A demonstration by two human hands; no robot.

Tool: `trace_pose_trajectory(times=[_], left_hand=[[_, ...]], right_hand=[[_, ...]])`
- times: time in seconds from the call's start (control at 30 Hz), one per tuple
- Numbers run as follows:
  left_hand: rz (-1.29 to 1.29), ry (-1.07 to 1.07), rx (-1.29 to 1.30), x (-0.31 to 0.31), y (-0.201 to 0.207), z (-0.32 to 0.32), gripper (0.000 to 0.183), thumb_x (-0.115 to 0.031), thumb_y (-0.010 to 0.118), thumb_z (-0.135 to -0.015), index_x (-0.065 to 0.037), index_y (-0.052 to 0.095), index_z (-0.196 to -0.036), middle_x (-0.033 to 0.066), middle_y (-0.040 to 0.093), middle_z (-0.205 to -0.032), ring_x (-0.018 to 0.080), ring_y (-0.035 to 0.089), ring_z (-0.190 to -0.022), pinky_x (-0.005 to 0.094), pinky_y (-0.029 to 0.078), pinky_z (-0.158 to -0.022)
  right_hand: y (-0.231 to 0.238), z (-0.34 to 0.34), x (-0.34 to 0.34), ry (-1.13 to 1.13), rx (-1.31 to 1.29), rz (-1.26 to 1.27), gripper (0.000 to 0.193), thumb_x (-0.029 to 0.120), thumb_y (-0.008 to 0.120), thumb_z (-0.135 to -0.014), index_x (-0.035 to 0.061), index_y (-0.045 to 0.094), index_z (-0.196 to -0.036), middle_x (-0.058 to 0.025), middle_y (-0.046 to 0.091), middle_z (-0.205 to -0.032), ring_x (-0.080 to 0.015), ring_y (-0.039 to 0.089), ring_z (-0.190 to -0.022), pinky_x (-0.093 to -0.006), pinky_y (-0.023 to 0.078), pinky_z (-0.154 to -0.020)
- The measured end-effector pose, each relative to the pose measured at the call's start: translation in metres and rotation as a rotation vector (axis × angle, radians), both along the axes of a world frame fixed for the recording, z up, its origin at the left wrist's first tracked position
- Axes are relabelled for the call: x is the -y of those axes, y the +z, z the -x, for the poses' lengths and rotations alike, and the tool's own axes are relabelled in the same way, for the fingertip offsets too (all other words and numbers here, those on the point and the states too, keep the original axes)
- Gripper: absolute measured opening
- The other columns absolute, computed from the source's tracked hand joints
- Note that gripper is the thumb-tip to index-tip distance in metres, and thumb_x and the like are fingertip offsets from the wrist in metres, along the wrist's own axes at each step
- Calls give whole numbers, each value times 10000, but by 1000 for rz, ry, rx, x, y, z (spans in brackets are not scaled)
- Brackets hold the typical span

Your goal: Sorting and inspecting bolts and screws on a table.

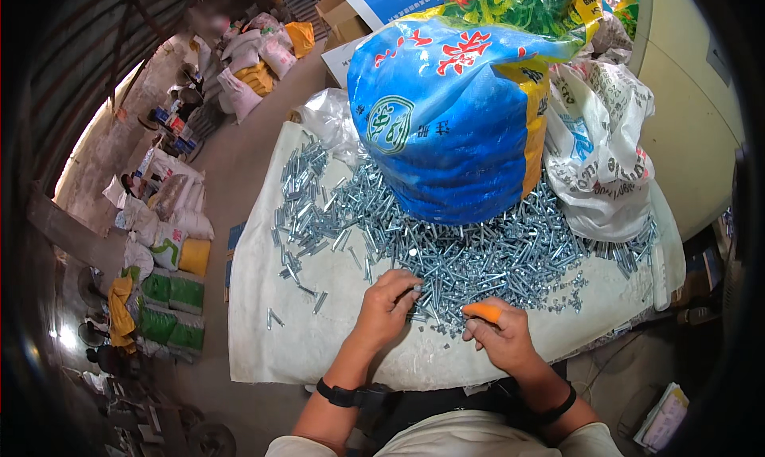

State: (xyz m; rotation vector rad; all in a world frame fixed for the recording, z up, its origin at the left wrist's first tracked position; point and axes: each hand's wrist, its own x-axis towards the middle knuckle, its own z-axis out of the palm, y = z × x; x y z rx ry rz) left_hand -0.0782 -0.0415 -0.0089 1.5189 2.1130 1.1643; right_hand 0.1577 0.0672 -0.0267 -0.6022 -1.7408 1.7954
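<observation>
A large heap of silvery metal bolts [470, 258] covers much of the pale cloth-topped table. At its near edge my left hand [384, 304] is closed, thumb against fingers, with a small grey metal piece at the fingertips, too small to name. My right hand [505, 339] hovers just to the right, fingers curled together, an orange finger cover [482, 312] on one finger. Whatever those fingers may hold is hidden. Small loose metal pieces [564, 298], perhaps nuts, lie along the heap's right front edge.
A big blue and yellow woven sack [454, 130] stands in the heap. White plastic sacks [602, 154] are at its right and a clear plastic bag [331, 122] at its left. A few stray bolts [275, 318] lie left. Filled sacks [171, 298] stand on the floor beyond.
</observation>
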Motion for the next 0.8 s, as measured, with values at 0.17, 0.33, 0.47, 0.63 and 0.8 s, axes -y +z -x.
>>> trace_pose_trajectory(times=[0.17,0.33,0.47,0.63,0.8], left_hand=[[-262,219,93,20,-7,24,241,-19,679,-930,24,720,-1164,168,709,-1152,268,689,-1084,368,536,-933],[-193,472,-99,26,-26,73,345,-43,661,-931,33,665,-1267,215,696,-1154,365,687,-1055,407,541,-928],[51,454,-220,1,-16,80,419,-120,750,-867,34,668,-1248,232,677,-1110,417,664,-999,450,533,-900],[92,405,-421,-22,-23,80,521,-158,855,-730,35,698,-1188,208,690,-1001,365,685,-894,424,552,-811],[196,518,-99,-35,-14,84,340,-165,812,-756,54,727,-1002,198,696,-916,333,689,-835,426,541,-767]], right_hand=[[3,0,1,-2,-1,41,193,-30,654,-955,-79,729,-1126,-83,688,-927,-114,693,-698,-228,541,-560],[2,0,1,13,-16,-1,178,-20,646,-973,-76,722,-1123,-101,664,-924,-151,723,-733,-237,547,-544],[0,-2,1,16,-13,42,176,-24,645,-971,-76,722,-1120,-98,660,-924,-150,721,-732,-239,549,-547],[1,-1,2,5,-9,58,206,-6,663,-961,-77,727,-1144,-79,692,-924,-97,666,-670,-221,531,-562],[-2,-2,1,2,-10,54,206,-3,665,-962,-77,727,-1144,-76,697,-911,-94,667,-668,-222,533,-565]])
